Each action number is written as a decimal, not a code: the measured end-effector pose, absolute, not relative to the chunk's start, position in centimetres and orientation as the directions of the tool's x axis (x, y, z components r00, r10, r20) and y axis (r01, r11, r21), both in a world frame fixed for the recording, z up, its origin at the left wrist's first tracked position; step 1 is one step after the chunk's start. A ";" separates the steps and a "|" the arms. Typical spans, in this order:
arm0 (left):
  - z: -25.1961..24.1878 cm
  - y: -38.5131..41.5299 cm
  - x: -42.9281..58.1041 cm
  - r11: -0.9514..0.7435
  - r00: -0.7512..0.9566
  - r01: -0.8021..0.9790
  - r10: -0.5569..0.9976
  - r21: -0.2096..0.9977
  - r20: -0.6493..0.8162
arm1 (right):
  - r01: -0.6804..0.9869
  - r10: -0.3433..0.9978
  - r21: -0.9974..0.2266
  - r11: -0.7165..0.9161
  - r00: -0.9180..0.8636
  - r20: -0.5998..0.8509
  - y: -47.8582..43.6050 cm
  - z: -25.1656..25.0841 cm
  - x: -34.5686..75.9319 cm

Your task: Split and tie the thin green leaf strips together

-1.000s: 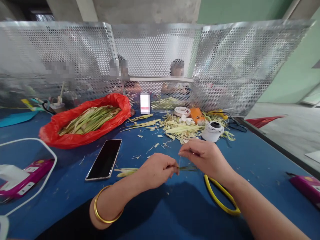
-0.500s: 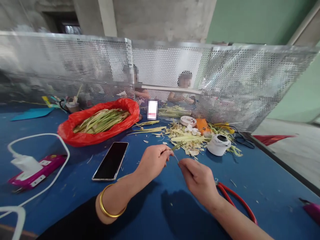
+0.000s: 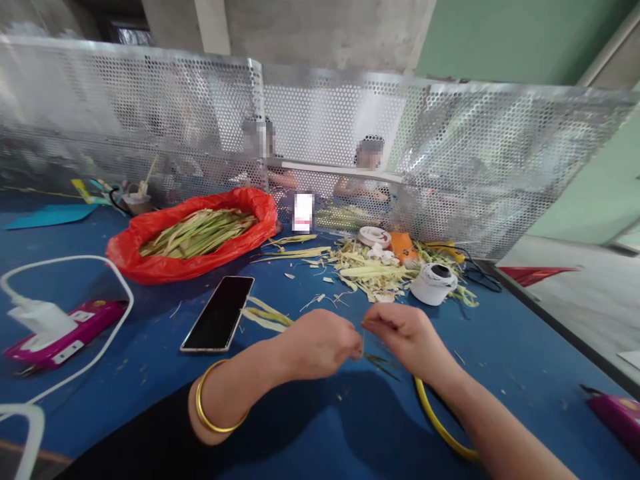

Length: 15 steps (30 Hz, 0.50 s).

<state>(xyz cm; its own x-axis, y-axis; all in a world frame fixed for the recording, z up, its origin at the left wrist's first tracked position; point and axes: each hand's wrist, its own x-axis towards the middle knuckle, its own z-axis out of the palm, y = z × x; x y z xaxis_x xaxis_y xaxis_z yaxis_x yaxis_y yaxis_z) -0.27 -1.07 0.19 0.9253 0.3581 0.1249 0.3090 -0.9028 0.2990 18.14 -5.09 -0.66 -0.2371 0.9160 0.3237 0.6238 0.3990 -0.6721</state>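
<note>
My left hand (image 3: 323, 343) is closed on a small bundle of pale green leaf strips (image 3: 267, 315). Their broad ends stick out to the left, near the phone (image 3: 219, 313), and dark green tips (image 3: 383, 365) show past the fingers on the right. My right hand (image 3: 403, 333) is closed in a pinch just right of the left one. Between the two hands runs a thin thread (image 3: 363, 339), its end in the right fingertips. A curved yellow handle (image 3: 440, 427) lies partly hidden under my right forearm.
A red plastic bag (image 3: 127, 263) of leaf strips stands back left. Scraps (image 3: 375, 270), a white roll (image 3: 434, 285) and a tape roll (image 3: 374, 237) lie back right. A purple power strip (image 3: 95, 317) with a white cable is left. People sit behind the perforated metal screen (image 3: 325, 113).
My left hand has turned and come nearer, moving right; the strips now trail out to its left. The right hand has shifted slightly up and right. A yellow handle shows where a red one was.
</note>
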 end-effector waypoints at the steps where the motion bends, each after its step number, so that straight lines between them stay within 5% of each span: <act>1: 0.5 -1.0 -0.4 -0.879 0.919 0.274 0.358 0.390 0.164 | 0.531 0.948 -0.785 0.318 -0.201 0.247 -4.7 -0.7 18.5; 5: 1.4 -0.7 -0.6 -0.740 0.777 0.303 0.556 0.600 0.294 | 0.174 0.997 -0.985 -0.006 -0.073 -0.019 -3.6 -1.8 18.3; 7: 1.4 -0.5 -0.6 -0.678 0.681 0.371 0.663 0.634 0.311 | 0.168 0.998 -0.986 -0.011 -0.064 -0.022 -3.8 -2.5 17.5; 9: 1.2 -0.2 -0.6 -0.619 0.588 0.443 0.747 0.649 0.311 | 0.308 0.991 -0.943 0.125 -0.075 0.107 -4.4 -3.0 16.5; 12: 1.0 0.1 -0.7 -0.554 0.507 0.520 0.813 0.650 0.287 | 0.561 0.901 -0.715 0.417 -0.152 0.406 -5.6 -3.0 15.5; 15: 0.8 0.3 -0.8 -0.564 0.524 0.520 0.804 0.641 0.282 | 0.571 0.766 -0.553 0.606 -0.232 0.600 -6.4 -2.6 15.0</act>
<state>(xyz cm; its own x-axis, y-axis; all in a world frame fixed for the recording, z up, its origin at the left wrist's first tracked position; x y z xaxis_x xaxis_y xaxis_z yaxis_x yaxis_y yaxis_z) -0.78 0.35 0.77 0.5243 0.8036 0.2816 0.5202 -0.5641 0.6413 15.02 -6.44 -2.59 -0.2319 0.7658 0.5998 0.5713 0.6063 -0.5532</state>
